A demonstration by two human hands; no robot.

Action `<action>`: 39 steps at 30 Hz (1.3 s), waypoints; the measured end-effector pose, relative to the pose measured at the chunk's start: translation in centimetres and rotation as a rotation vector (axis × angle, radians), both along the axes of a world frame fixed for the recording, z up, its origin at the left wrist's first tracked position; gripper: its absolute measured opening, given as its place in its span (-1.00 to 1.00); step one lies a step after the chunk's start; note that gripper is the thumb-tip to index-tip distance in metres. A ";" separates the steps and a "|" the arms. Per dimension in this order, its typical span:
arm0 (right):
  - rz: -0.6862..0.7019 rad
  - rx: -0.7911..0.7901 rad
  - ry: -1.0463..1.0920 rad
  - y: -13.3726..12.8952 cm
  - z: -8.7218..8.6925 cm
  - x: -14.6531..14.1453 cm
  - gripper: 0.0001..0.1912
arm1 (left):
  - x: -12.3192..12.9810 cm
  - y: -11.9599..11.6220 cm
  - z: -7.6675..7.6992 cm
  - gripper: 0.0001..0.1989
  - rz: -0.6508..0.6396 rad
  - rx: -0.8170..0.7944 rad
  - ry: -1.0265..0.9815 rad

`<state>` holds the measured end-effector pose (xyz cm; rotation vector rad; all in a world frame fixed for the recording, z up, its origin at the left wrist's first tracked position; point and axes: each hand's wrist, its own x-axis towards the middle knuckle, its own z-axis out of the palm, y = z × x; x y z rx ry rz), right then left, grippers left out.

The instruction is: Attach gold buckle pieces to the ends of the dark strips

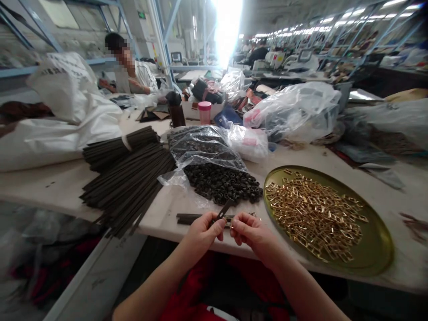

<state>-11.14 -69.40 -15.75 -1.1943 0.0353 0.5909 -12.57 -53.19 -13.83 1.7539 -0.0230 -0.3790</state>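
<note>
My left hand (204, 231) pinches a short dark strap (225, 208) with a slot in it; its end points up and to the right. Close beside it, my right hand (250, 229) has its fingertips closed on a small gold buckle (232, 227), mostly hidden by the fingers. A few dark strips (187, 218) lie on the table just behind my hands. Beyond them, small black loops (227, 185) spill from a clear plastic bag (203, 140). Many gold buckles (314, 214) are heaped on a round gold tray (377, 245) to the right.
Bundled long dark strips (127, 187) fan out at the left, overhanging the table edge. A white sack (67, 120) stands behind them. Farther back are a pink-lidded jar (204, 113), a dark bottle (175, 109) and a plastic bag (297, 111). Another person (133, 73) sits across the table.
</note>
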 end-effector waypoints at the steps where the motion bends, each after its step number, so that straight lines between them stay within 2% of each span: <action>1: 0.007 -0.018 -0.009 0.2 -0.1 -0.1 -0.65 | 0.0 0.0 -0.3 -0.77 0.006 0.015 -0.001; 4: -0.015 -0.064 -0.038 0.4 0.0 -0.4 -0.64 | 0.0 0.0 -0.8 -0.82 0.014 0.066 -0.026; 6: -0.042 -0.071 -0.029 0.5 0.1 -0.8 -0.64 | -0.1 0.0 -0.6 -0.83 0.021 0.054 -0.040; 10: 0.037 0.005 0.048 1.1 -0.2 -1.8 -0.65 | -0.7 0.1 0.3 -0.81 0.057 -0.012 -0.077; 12: 0.030 0.051 0.051 1.5 -0.4 -2.3 -0.67 | -1.1 0.2 0.5 -0.81 0.068 -0.028 -0.078; 16: -0.080 0.146 0.037 2.1 -0.6 -2.9 -0.75 | -1.7 0.4 0.1 -0.75 0.115 -0.109 -0.004; 22: -0.142 0.221 0.076 2.5 -0.1 -3.7 -0.76 | -2.5 0.4 -0.2 -0.65 0.136 -0.318 0.195; 31: -0.157 0.307 0.102 2.5 -0.4 -4.1 -0.76 | -3.1 0.2 -0.4 -0.65 0.108 -0.425 0.309; 36: -0.147 0.278 0.108 2.6 -0.2 -4.2 -0.80 | -3.1 0.3 -0.3 -0.63 0.110 -0.436 0.309; 39: -0.186 0.255 0.100 2.7 -0.1 -4.3 -0.80 | -3.2 0.4 -0.4 -0.67 0.116 -0.460 0.325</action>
